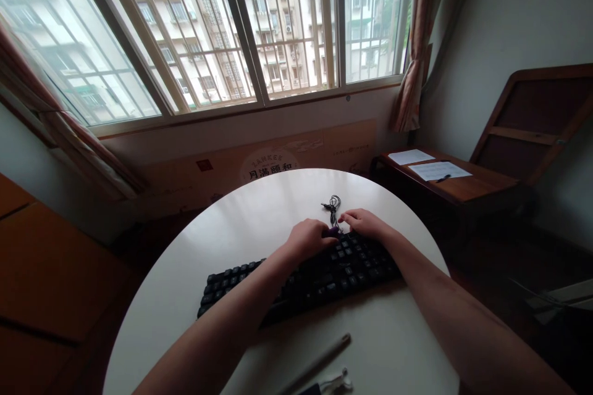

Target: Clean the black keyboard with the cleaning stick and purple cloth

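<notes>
A black keyboard (296,281) lies across a round white table (259,210). Both my hands rest at its far edge, near the middle. My left hand (306,239) is curled, fingers closed on a small dark purple thing at the keyboard's back edge. My right hand (365,223) lies beside it, fingers bent down and pinched toward the same spot. A thin black cable (332,205) coils on the table just beyond the hands.
A pale rod (319,361) and a small white object (338,381) lie at the table's near edge. A wooden side table (467,188) with papers (438,170) stands to the right. Barred window and curtains (417,43) are behind. A folded wooden frame (537,117) leans against the right wall.
</notes>
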